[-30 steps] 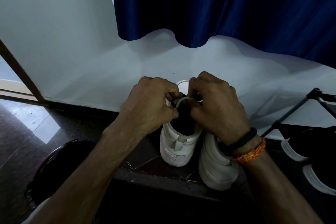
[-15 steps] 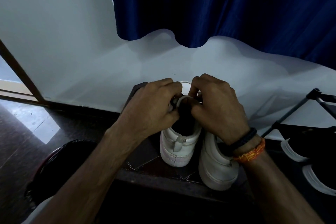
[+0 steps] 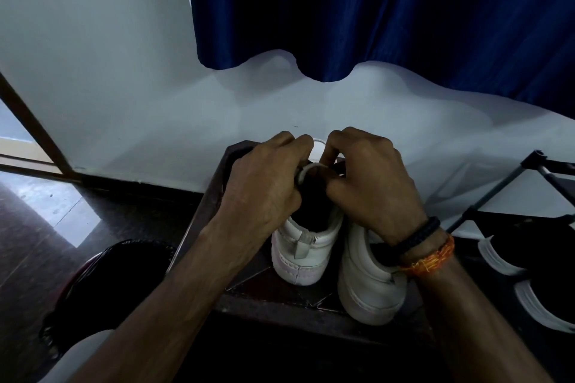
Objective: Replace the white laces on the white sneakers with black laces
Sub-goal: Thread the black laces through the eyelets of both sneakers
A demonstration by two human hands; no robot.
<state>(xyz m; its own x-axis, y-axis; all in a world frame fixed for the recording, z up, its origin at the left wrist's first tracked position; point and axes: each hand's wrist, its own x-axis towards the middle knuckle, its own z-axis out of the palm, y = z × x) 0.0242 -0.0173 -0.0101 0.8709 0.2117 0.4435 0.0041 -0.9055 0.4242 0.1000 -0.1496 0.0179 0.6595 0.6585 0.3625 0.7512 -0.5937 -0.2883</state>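
Blue curtain (image 3: 404,9) hangs above the dark tabletop (image 3: 264,298) where both white sneakers (image 3: 303,252) stand, heels toward me. My left hand (image 3: 264,183) and right hand (image 3: 370,183) pinch at the left sneaker's top eyelets; which lace, I cannot tell. Next likely needs careful threading.

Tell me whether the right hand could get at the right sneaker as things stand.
Probably yes: the right sneaker sits uncovered directly under the right hand's wrist, though that hand is busy at the left sneaker.

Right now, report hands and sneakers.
Left hand and right hand both pinching at left sneaker's tongue; lace itself hidden. Right sneaker untouched beside it. Nothing blocking.
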